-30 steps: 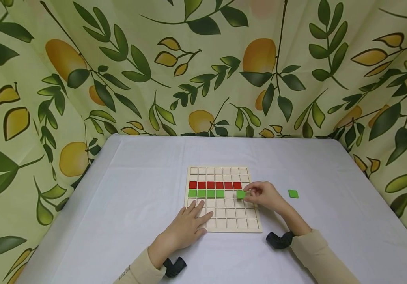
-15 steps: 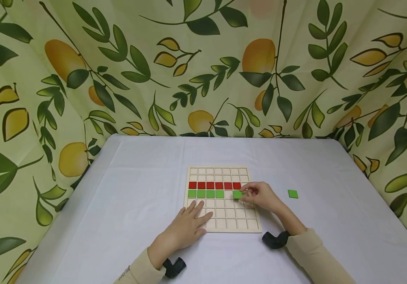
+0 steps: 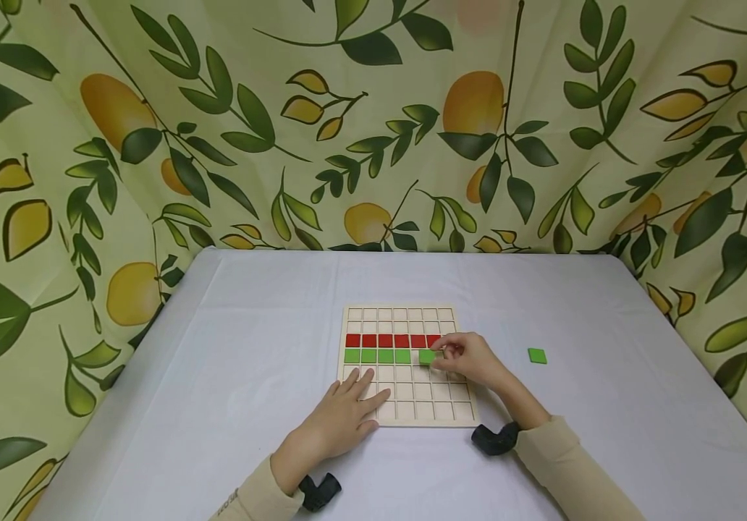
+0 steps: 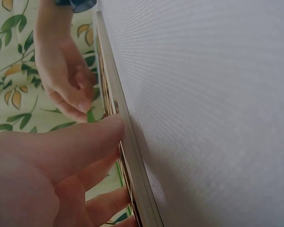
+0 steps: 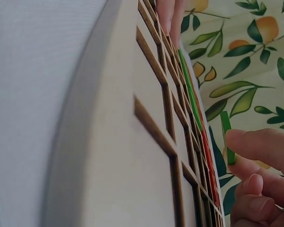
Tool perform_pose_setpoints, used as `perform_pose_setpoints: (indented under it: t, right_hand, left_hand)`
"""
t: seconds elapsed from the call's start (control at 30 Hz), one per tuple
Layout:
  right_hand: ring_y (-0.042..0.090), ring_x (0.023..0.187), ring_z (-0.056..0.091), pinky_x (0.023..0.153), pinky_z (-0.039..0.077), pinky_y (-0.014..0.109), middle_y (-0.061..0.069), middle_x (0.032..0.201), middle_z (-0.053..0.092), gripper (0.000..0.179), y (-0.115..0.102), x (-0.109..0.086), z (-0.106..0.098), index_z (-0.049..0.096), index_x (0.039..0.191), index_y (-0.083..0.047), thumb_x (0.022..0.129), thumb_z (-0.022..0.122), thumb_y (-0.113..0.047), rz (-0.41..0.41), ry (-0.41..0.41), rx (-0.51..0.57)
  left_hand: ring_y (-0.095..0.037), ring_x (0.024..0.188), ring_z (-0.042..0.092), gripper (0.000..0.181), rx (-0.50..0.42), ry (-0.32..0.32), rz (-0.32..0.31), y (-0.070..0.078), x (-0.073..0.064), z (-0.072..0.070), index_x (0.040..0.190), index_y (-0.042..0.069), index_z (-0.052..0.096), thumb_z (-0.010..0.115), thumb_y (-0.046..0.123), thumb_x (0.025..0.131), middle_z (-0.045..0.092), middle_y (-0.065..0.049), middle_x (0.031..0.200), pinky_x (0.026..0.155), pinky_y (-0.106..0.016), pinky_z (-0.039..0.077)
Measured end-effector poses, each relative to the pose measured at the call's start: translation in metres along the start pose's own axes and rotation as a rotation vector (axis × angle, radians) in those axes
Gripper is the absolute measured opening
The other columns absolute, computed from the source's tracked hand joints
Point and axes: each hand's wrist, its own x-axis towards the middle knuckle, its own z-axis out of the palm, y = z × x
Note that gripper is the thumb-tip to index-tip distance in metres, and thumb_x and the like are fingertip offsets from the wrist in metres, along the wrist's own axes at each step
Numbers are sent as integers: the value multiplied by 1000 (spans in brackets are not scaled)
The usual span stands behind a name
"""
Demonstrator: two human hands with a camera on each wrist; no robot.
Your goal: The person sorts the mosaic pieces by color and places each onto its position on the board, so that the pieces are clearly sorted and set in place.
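A pale wooden grid board [image 3: 406, 412] lies on the white table. One of its rows holds several red square tiles [image 3: 384, 341]; the row below it holds several green square tiles [image 3: 369, 355]. My right hand [image 3: 467, 358] pinches a green tile [image 3: 426, 357] between thumb and finger, just above the board and right of the green row. In the right wrist view that pinched tile [image 5: 228, 137] stands apart from the board surface. Fingers spread, my left hand [image 3: 341, 416] rests on the board's near left corner, its thumb [image 4: 111, 127] at the board's edge.
Another green tile [image 3: 538, 356] lies on the white cloth [image 3: 256, 325] right of the board. A black wrist device [image 3: 496, 438] sits by the right sleeve, another [image 3: 320, 492] by the left. Behind the table hangs a patterned curtain [image 3: 373, 145].
My right hand has moved left over the board, carrying the pinched green tile toward the row of green tiles. The left hand has stayed in place.
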Motion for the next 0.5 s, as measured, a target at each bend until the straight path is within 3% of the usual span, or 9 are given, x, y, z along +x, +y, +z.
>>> perform_pose_setpoints:
  t: [0.5]
  right_hand:
    - [4, 55, 39, 48, 33, 16, -3, 63, 48, 21, -2, 4, 7, 70, 95, 6, 77, 75, -3, -11, 13, -9]
  left_hand:
    - [-37, 147, 30, 48, 1, 11, 11, -1, 0, 0, 143, 24, 48, 55, 30, 96, 33, -14, 158, 114, -60, 34]
